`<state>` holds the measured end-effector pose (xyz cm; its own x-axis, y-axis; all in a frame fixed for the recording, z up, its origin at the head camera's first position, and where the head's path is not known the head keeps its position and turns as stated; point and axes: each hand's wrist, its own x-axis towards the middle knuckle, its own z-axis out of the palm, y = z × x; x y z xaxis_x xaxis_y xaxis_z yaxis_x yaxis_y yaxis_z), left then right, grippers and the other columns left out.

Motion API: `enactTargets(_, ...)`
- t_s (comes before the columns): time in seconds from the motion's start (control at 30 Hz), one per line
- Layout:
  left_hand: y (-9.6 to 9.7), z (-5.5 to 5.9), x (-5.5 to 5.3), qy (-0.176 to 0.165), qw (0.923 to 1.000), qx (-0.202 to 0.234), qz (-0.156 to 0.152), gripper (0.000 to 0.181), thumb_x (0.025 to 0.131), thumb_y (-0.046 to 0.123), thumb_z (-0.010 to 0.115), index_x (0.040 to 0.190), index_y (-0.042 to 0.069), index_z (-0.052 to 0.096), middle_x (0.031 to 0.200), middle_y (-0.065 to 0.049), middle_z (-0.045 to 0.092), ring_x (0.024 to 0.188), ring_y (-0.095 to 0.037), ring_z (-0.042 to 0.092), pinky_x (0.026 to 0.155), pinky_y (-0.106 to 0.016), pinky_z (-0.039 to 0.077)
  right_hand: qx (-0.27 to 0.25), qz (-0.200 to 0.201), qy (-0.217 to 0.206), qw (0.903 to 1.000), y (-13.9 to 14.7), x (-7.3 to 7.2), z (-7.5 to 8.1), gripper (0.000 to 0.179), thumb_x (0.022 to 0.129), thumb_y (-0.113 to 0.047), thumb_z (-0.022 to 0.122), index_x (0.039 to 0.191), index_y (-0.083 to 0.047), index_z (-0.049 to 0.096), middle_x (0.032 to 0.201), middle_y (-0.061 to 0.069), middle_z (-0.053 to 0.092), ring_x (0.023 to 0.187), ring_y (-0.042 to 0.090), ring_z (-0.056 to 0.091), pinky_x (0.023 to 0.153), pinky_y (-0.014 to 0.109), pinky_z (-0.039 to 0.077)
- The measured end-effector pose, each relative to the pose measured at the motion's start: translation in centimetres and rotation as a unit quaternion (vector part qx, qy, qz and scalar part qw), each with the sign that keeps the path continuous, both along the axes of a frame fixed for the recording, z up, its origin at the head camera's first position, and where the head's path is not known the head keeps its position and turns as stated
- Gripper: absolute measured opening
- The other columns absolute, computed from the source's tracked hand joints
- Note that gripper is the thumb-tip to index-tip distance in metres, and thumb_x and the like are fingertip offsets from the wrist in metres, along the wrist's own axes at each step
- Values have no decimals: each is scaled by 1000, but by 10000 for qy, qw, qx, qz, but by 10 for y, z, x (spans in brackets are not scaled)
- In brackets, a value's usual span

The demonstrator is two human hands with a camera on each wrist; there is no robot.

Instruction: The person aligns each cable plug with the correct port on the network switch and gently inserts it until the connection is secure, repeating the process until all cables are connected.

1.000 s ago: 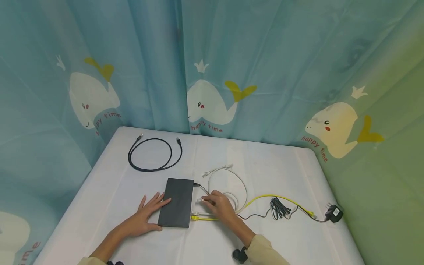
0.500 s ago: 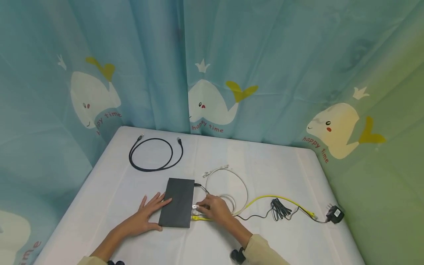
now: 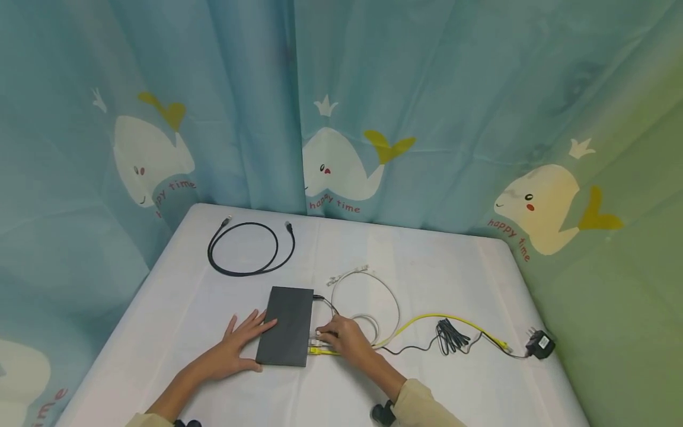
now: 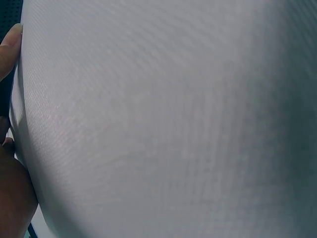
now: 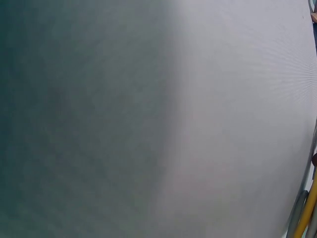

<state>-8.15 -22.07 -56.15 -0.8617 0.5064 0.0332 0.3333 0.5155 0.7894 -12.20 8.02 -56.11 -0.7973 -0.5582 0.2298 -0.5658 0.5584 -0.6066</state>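
Note:
A flat dark grey box with network ports, like a small network switch (image 3: 288, 329), lies on the white table in the head view. My left hand (image 3: 228, 354) rests along its left edge, fingers spread and tips on its top. At the right edge, my right hand (image 3: 351, 341) pinches a whitish network cable by its plug, which meets the box's side; the fingers cover most of the plug. Just nearer, a yellow network cable (image 3: 323, 351) and another pale plug run into the same side. A black power plug (image 3: 318, 298) sits in the far right corner of the box.
A coiled black network cable (image 3: 242, 274) lies at the back left. Pale cable loops (image 3: 396, 296) spread right of the box, two loose plugs at their far end. A bundled black cord (image 3: 452, 337) leads to a power adapter (image 3: 540, 344) near the table's right edge.
My right hand has moved left and slightly nearer, bringing the plug from a gap beside the box up to its right side. My left hand stays put.

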Motion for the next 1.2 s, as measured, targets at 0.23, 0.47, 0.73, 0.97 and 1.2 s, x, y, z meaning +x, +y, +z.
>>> enactTargets(0.23, 1, 0, -1, -10, 10000, 14, -40, 86, 69, 39, 78, 144, 17, 41, 150, -22, 25, 137, -46, 10, 102, -63, -14, 15, 297, 16, 9996, 3, -1, 3, 15, 82, -12, 72, 96, -5, 75, 82, -3, 61, 70, -3, 52, 54, 8, 40)
enactTargets(0.47, 2, -1, -3, 58, 9999, 93, -74, 86, 69, 40, 78, 143, 17, 42, 149, -22, 26, 136, -47, 11, 101, -64, -14, 12, 161, 35, 9999, 3, -3, 1, 10, 82, -12, 73, 91, -8, 76, 78, -6, 63, 67, -4, 51, 53, 9, 39)
enactTargets(0.73, 2, -2, -2, 20, 10000, 10, 46, 90, 63, 42, 79, 142, 17, 44, 148, -22, 29, 136, -47, 12, 100, -67, -11, -855, -43, -207, 9961, -2, -1, -5, 6, 78, -8, 76, 84, -6, 76, 72, -5, 62, 60, -3, 47, 50, 12, 40)
enactTargets(0.97, 2, -5, -2, -44, 9999, 106, 35, 90, 64, 40, 79, 143, 18, 43, 147, -22, 29, 136, -46, 11, 102, -63, -15, -628, -246, -754, 9949, -3, -1, -1, 4, 80, -10, 75, 83, -7, 76, 72, -9, 61, 63, -2, 49, 54, 14, 43)
enactTargets(1.2, 1, -5, 0, -139, 9999, 70, -54, 89, 65, 40, 78, 144, 20, 42, 147, -24, 28, 136, -47, 9, 100, -64, -15, -395, -258, -1040, 9935, -5, -2, 3, 5, 78, -6, 75, 80, -11, 75, 74, -10, 64, 63, -2, 50, 56, 15, 44)
